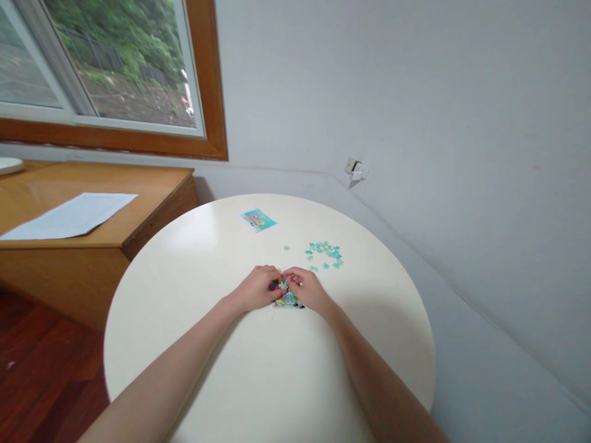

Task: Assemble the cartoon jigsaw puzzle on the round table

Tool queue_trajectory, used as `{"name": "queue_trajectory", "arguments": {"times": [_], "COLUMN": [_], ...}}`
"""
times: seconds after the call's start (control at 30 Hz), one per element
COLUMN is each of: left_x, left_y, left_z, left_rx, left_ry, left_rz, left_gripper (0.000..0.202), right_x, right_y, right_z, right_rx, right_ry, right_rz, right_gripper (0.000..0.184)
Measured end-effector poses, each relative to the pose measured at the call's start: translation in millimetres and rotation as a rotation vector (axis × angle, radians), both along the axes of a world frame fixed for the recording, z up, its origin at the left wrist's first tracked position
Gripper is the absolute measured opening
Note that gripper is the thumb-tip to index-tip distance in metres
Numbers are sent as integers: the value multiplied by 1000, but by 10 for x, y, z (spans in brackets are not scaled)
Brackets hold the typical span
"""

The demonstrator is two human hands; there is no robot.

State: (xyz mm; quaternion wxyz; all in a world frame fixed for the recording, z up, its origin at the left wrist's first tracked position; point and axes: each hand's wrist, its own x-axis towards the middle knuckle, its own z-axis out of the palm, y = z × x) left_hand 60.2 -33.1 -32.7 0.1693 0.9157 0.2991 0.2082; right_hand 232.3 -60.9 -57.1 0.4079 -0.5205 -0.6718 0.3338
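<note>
A small, partly assembled colourful jigsaw (289,299) lies on the round cream table (258,381). My left hand (258,287) rests on its left side with fingers curled over the pieces. My right hand (308,288) sits on its right side, fingertips pinched together against the left hand's fingers at the puzzle's top edge. Whatever the fingertips pinch is too small to make out. Both hands cover most of the puzzle. Several loose teal pieces (325,253) lie scattered just beyond my right hand.
A small picture card (258,219) lies at the table's far side. One stray piece (287,248) sits alone. A wooden desk (92,246) with a white paper sheet (74,215) stands to the left under a window. A grey wall runs along the right.
</note>
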Motion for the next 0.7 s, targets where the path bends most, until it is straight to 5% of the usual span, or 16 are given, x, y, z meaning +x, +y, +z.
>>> {"name": "queue_trajectory", "arguments": {"times": [0.7], "left_x": [-7], "left_y": [15], "left_z": [-12], "left_rx": [2], "left_ry": [-21], "left_rz": [-23], "left_gripper": [9], "right_x": [-73], "right_y": [-16], "right_z": [61], "right_rx": [-55], "right_ry": [34], "right_rz": [-47], "right_gripper": [23]}}
